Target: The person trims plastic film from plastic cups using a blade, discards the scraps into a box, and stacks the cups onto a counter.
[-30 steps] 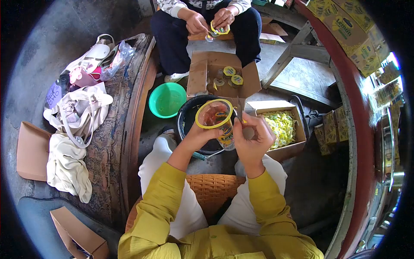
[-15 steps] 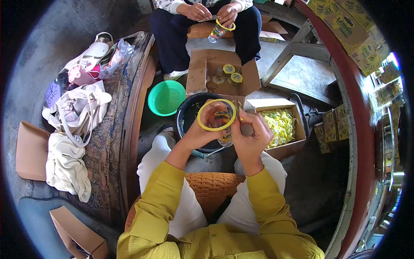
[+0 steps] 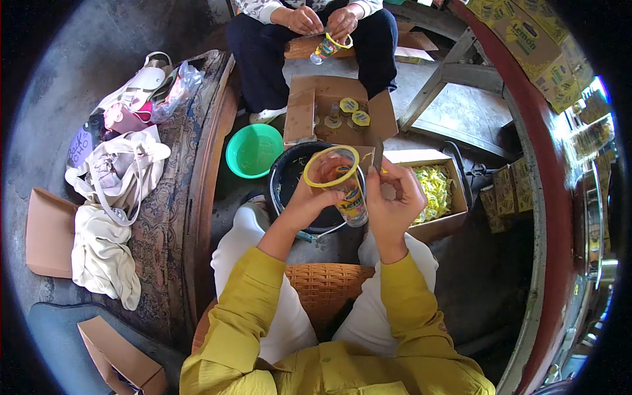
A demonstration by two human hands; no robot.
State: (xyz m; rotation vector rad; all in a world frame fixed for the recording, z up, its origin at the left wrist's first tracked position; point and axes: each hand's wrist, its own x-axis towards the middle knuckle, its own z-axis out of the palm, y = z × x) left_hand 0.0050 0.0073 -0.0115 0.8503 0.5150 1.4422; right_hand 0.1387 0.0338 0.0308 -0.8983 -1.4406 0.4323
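Gripping a clear cup (image 3: 355, 203) around its side, the left hand (image 3: 305, 207) holds it over the right part of a dark bucket (image 3: 277, 179), just beyond the wicker seat (image 3: 329, 283). The right hand (image 3: 399, 201), thumb and fingers pinched narrow, holds a dark thin blade (image 3: 378, 155) beside the cup's yellow rim; whether they touch, I cannot tell. The cup's mouth faces up and leftward, and its long axis slants down to a base at the lower right; "Lemon" shows in part on its print. Cup and hands block much of the bucket. Around it stand a green basin (image 3: 245, 170) to the left, a box (image 3: 440, 228) of yellow scraps (image 3: 433, 187) to the right, and, farther out, an open carton (image 3: 299, 113) holding cups, two yellow-topped. High on the right, a printed cardboard panel (image 3: 517, 47) reads "Lemon". Farthest off, a co-worker's hands (image 3: 342, 22) hold another yellow-rimmed cup (image 3: 325, 49), its base tilted down leftward.
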